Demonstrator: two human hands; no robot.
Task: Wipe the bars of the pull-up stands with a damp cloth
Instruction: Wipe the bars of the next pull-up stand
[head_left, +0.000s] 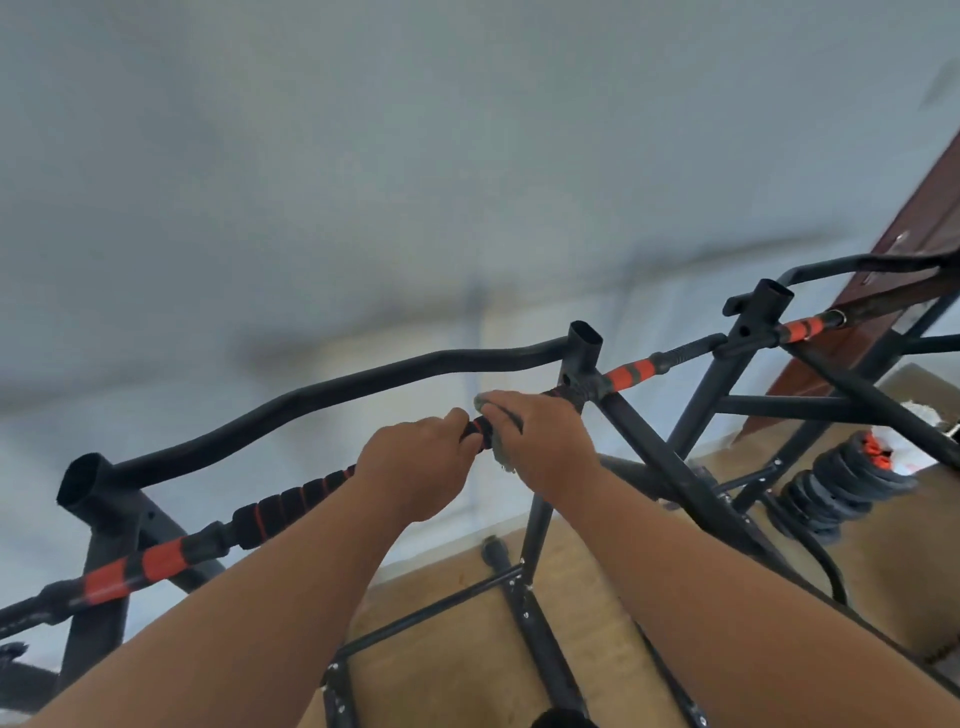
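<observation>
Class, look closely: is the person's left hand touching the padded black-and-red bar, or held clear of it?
Touching. The head view shows the left hand with fingers curled over the padded black-and-red bar, no gap visible.

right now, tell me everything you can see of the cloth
The cloth is a small greyish rag, mostly hidden. The right hand holds it wrapped around the black-and-orange padded bar, near the upright post. A frayed, crumpled end hangs below the bar beside the palm, and a bit shows above the fingers. The left hand grips the bar beside it.
</observation>
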